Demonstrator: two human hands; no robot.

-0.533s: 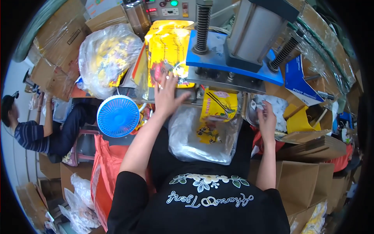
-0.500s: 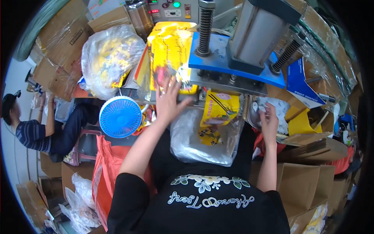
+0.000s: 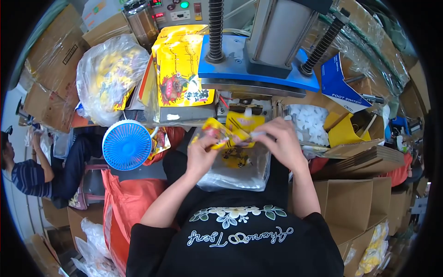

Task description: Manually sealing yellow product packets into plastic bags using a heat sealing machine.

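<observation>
My left hand pinches a yellow printed pouch over my lap. My right hand is closed close to the pouch's right side, with a small white plastic piece at its fingertips; its exact shape is hard to make out. Just behind, another yellow pouch with black stripes hangs at the front of the press, partly overlapped by the held one. Below both hands, a clear plastic bag with a yellow-and-black printed pouch in it rests on my lap.
Yellow pouches lie stacked left of the press. A box of small white pieces stands at the right. A blue fan and a filled clear bag are at the left. Another person sits at the far left.
My left hand has come back from the stack with a pouch. My right hand has left the box of white pieces and moved left to the pouch. The whole view has shifted slightly.
</observation>
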